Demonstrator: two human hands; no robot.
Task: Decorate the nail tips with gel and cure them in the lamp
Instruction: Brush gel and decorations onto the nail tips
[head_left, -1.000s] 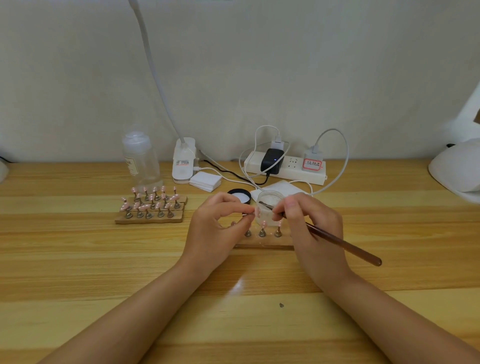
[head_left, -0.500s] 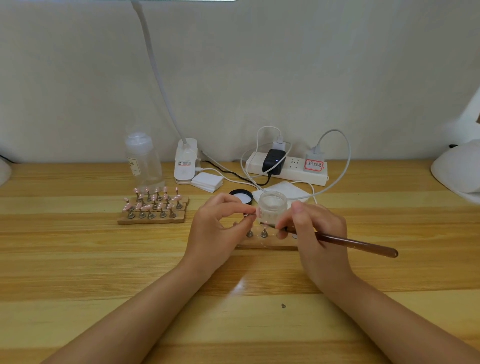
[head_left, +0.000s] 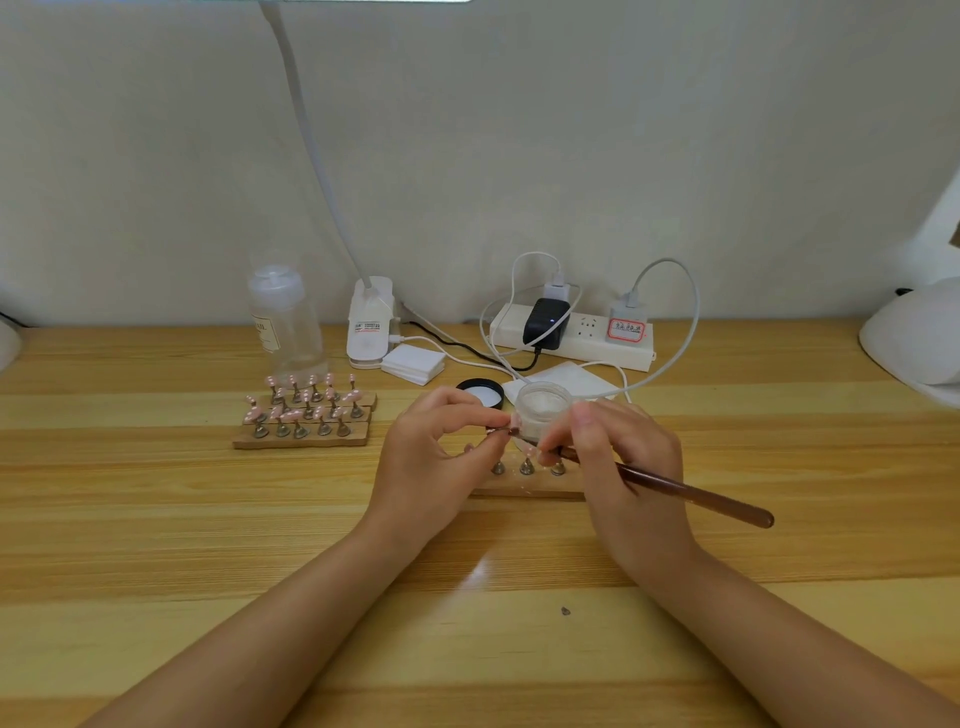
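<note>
Left hand (head_left: 431, 457) pinches a nail tip (head_left: 514, 422); right hand (head_left: 618, 467) grips the brush (head_left: 691, 493), now lowered from the jar (head_left: 543, 405); labels unreadable

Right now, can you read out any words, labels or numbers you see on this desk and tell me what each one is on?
Clear bottle: a small label with dark letters, too blurred to read.
Clip base of the desk lamp: a sticker with print, too small to read.
White charger in the power strip: a red-bordered label with handwritten characters, not legible.
Nothing else bears text.
</note>
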